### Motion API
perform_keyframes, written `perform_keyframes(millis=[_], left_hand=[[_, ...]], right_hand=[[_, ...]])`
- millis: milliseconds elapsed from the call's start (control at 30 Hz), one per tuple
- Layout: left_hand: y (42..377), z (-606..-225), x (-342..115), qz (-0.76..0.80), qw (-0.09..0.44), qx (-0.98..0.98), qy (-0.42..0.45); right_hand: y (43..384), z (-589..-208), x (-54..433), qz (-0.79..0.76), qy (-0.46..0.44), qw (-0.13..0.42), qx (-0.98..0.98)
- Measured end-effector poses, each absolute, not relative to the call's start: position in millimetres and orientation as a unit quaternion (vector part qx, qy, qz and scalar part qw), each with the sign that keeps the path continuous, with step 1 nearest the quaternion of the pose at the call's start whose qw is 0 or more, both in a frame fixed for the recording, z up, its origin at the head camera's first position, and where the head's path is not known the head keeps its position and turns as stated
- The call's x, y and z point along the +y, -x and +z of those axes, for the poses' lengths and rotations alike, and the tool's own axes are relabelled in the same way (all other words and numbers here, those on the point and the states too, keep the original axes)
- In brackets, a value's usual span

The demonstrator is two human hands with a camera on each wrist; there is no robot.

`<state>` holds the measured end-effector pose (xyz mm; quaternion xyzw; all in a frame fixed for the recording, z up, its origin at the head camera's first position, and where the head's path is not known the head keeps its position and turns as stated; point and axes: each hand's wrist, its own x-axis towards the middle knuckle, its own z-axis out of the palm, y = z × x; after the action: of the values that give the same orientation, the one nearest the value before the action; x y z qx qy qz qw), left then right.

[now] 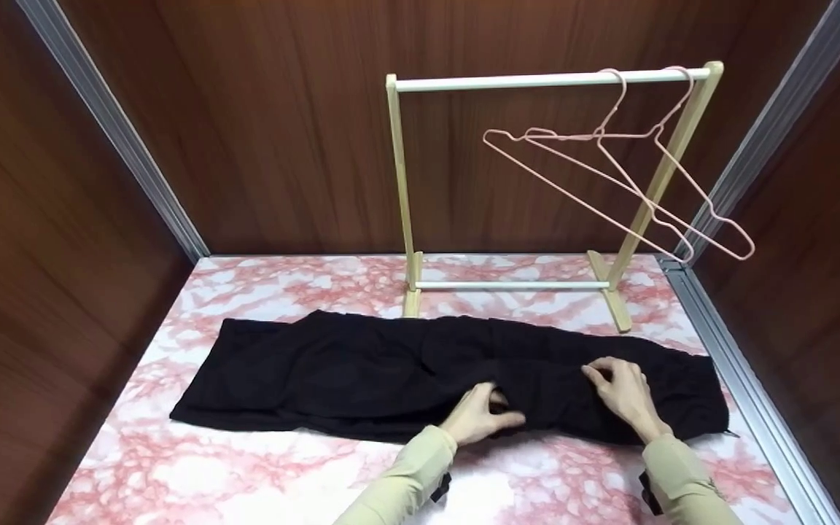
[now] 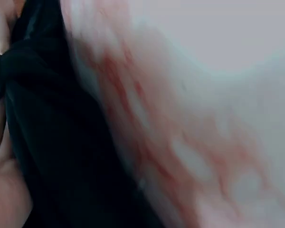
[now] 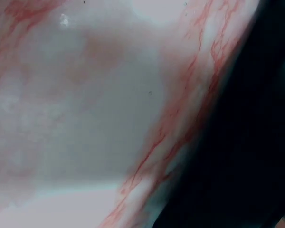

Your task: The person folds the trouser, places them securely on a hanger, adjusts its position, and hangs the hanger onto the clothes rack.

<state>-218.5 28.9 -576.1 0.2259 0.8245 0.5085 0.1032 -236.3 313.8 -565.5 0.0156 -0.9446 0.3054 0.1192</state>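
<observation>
Head view: the left hand (image 1: 480,415) is at the front edge of the garment (image 1: 362,372), near its midlength. Its fingers are bent and its thumb stands apart from them; whether cloth is pinched between them cannot be told. The right hand (image 1: 620,390) is over the right-hand part of the garment, farther from the front edge, with thumb and fingertips pinching the cloth at a fold. The hands are apart, with cloth between them.

The garment is black and lies lengthwise across the table (image 1: 194,474), extending well past the left hand on one side and a shorter way past the right hand on the other. The left wrist view shows cloth bunched against the fingers.

Both sleeves (image 1: 409,474) are pale. Behind the garment stands a rack (image 1: 398,168) with wooden posts and white bars. Two pink hangers (image 1: 588,203) hang at the right end of its top bar. Brown panels (image 1: 281,146) with metal rails (image 1: 110,124) at the corners enclose the table.
</observation>
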Motion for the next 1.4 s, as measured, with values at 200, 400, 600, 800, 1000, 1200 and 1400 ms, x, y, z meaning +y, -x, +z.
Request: perform_keyframes(millis=[200, 400, 600, 800, 1000, 1200, 1400], left_hand=[[214, -576, 36, 0.535, 0.104, 0.821, -0.171], [211, -579, 38, 0.638, 0.160, 0.747, -0.096], [209, -581, 28, 0.678, 0.246, 0.693, -0.010], [213, -578, -11, 0.720, 0.316, 0.615, 0.054], [209, -576, -63, 0.814, 0.330, 0.449, 0.165], [204, -576, -97, 0.870, 0.200, 0.364, 0.265], [216, -580, -134, 0.871, 0.042, 0.355, 0.337]], right_hand=[[235, -567, 313, 0.302, -0.011, 0.134, -0.944], [234, -570, 313, 0.293, 0.003, 0.138, -0.946], [231, -576, 315, 0.265, -0.044, 0.073, -0.960], [230, -578, 318, 0.267, -0.095, 0.050, -0.958], [227, -582, 322, 0.276, -0.107, 0.043, -0.954], [224, -585, 325, 0.277, -0.112, 0.055, -0.953], [223, -587, 326, 0.288, -0.120, 0.072, -0.947]])
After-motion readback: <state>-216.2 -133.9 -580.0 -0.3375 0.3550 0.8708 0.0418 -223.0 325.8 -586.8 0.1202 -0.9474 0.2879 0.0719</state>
